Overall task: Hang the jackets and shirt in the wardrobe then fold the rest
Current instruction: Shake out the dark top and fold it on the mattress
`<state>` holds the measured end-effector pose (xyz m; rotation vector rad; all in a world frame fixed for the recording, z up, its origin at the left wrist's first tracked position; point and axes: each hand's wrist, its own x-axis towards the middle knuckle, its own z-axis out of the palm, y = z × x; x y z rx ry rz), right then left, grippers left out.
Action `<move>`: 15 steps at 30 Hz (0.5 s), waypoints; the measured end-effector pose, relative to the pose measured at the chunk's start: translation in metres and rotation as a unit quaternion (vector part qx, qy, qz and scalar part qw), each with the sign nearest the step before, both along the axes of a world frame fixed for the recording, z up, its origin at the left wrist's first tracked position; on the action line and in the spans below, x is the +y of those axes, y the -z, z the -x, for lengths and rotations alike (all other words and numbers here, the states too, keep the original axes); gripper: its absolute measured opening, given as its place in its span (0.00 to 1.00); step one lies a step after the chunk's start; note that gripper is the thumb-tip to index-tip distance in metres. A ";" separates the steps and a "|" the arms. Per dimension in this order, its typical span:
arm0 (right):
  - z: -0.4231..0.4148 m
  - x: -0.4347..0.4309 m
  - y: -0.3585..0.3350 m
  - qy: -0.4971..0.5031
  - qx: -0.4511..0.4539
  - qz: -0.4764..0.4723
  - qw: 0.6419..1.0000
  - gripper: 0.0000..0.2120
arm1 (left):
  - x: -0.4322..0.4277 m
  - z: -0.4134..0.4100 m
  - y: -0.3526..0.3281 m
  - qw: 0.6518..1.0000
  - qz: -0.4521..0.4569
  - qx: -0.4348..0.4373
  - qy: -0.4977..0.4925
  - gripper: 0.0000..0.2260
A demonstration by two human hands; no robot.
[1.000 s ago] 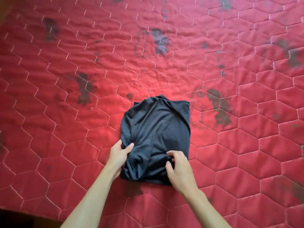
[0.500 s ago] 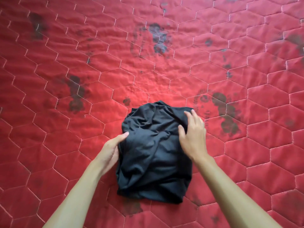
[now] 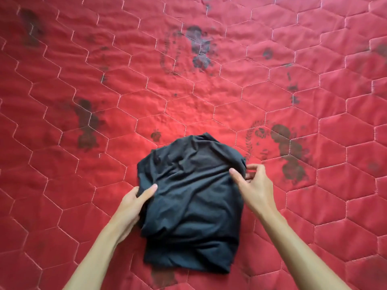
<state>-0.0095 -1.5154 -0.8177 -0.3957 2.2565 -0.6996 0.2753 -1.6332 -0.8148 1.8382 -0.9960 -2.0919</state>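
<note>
Red quilt with hexagon stitching and dark blotches fills the frame. Lower centre lies the black garment, bundled and rumpled. Left hand grips its left edge, thumb on top, fingers tucked beneath; right hand pinches the right edge, fingers curled.

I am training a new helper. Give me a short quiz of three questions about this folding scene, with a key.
1. True or false: the dark garment lies spread flat and unfolded on the red quilt.
2. The left hand grips which edge of the garment? A: left. B: far. C: near.
3. Fill in: the right hand pinches the garment's ___ edge.
Key: 1 false; 2 A; 3 right.
</note>
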 end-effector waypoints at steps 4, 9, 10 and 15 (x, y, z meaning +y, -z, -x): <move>-0.037 0.035 -0.005 -0.025 -0.032 -0.065 0.997 0.24 | 0.018 -0.009 -0.014 0.991 -0.012 -0.017 0.130 0.34; -0.058 0.071 -0.008 -0.022 -0.074 -0.071 0.994 0.16 | 0.022 -0.001 -0.041 0.983 -0.104 0.083 0.129 0.33; -0.057 0.075 -0.007 -0.022 -0.072 -0.067 0.995 0.15 | 0.024 0.001 -0.045 0.981 -0.109 0.101 0.122 0.33; -0.048 0.087 -0.004 -0.020 -0.087 -0.060 0.994 0.11 | 0.049 -0.013 -0.029 0.992 -0.065 0.032 0.108 0.44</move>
